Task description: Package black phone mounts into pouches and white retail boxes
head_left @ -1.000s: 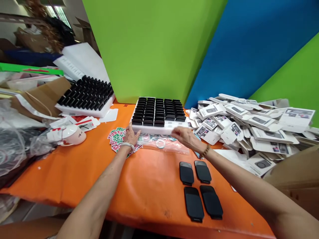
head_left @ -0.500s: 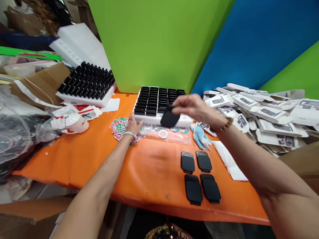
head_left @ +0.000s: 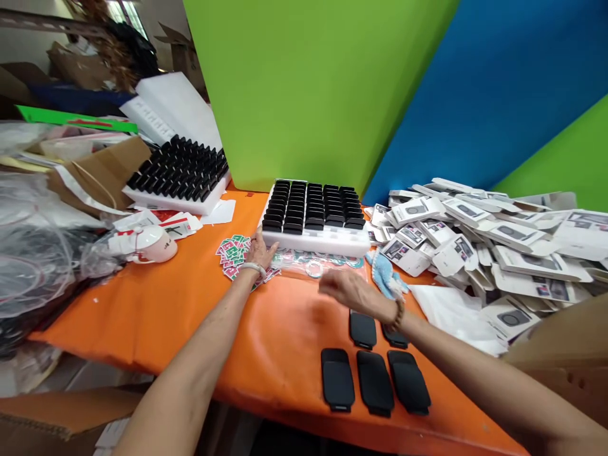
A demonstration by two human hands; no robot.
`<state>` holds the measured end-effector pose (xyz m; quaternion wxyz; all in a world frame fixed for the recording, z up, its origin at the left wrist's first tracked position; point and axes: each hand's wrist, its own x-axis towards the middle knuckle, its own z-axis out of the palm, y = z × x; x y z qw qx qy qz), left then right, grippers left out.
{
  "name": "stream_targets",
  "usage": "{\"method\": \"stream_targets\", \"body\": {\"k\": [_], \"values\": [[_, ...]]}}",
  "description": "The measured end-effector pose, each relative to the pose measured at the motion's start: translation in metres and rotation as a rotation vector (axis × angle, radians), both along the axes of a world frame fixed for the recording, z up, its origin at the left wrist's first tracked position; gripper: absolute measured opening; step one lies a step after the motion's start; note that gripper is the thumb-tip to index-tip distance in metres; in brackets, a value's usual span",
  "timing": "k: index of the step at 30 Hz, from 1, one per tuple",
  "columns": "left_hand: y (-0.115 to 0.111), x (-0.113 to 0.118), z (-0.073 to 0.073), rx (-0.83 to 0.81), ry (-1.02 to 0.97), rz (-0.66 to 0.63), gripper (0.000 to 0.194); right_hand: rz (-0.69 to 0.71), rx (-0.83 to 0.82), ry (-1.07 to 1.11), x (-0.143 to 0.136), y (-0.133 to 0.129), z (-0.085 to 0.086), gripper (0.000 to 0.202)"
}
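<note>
My left hand (head_left: pixel 260 252) lies at the front left corner of a white foam tray (head_left: pixel 327 242), fingers spread, touching its edge. Rows of flat black devices (head_left: pixel 293 214) stand upright in the tray; some front slots on its right side hold none. In front of the tray, my right hand (head_left: pixel 350 291) hovers over the orange table, its fingers bent down and blurred. No device shows in it. Several black devices lie flat below it, one (head_left: pixel 337 379) at the front left of the group and another (head_left: pixel 363 329) partly under the right wrist.
Colourful stickers (head_left: pixel 234 254) lie beside my left hand. A clear plastic bag (head_left: pixel 299 261) and a blue cloth glove (head_left: pixel 384 273) lie before the tray. White boxes (head_left: pixel 475 237) are heaped at right. A second filled tray (head_left: pixel 178 177) and a cap (head_left: pixel 154 244) are at left.
The black device that my right hand held has been set down at the left of the front row. My right hand has come nearer and lower; my left hand stays at the tray.
</note>
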<state>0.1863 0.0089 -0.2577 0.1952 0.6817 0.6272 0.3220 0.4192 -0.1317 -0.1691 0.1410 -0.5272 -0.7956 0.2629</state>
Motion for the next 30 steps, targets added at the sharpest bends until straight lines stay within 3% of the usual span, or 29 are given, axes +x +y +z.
{"method": "stream_targets", "body": {"k": [3, 5, 7, 10, 14, 15, 17, 19, 22, 26, 30], "values": [[0.0, -0.001, -0.001, -0.009, 0.004, 0.011, 0.072, -0.158, 0.306, -0.056, -0.021, 0.074, 0.011, 0.015], [0.001, -0.002, -0.003, -0.007, 0.006, 0.006, 0.072, -0.174, 0.359, -0.114, -0.036, 0.114, 0.009, 0.016], [0.001, -0.002, -0.005, -0.006, 0.011, 0.007, 0.072, -0.161, 0.324, -0.151, -0.049, 0.141, 0.005, 0.013], [0.001, -0.003, -0.007, -0.002, 0.016, 0.009, 0.071, -0.163, 0.292, -0.15, -0.054, 0.153, 0.01, 0.012], [0.002, -0.001, -0.007, 0.015, 0.01, -0.005, 0.072, -0.253, 0.372, 0.162, -0.028, 0.122, 0.038, 0.015], [0.002, -0.001, -0.008, 0.019, 0.01, -0.006, 0.073, -0.224, 0.336, 0.262, -0.019, 0.107, 0.044, 0.016], [0.002, 0.0, -0.008, 0.025, 0.01, -0.004, 0.073, -0.105, 0.097, 0.339, -0.002, 0.072, 0.048, 0.02], [0.003, 0.0, -0.008, 0.023, 0.009, -0.004, 0.072, -0.025, -0.2, 0.368, 0.011, 0.036, 0.039, 0.023], [0.002, 0.001, -0.007, 0.016, 0.018, -0.001, 0.072, -0.011, -0.44, 0.402, 0.023, 0.0, 0.008, 0.026], [0.002, 0.001, -0.006, 0.012, 0.027, -0.002, 0.072, -0.043, -0.516, 0.301, 0.033, -0.01, -0.03, 0.026], [0.001, 0.0, -0.005, 0.039, 0.029, -0.007, 0.072, -0.023, -0.392, 0.118, 0.036, -0.001, -0.037, 0.018]]}}
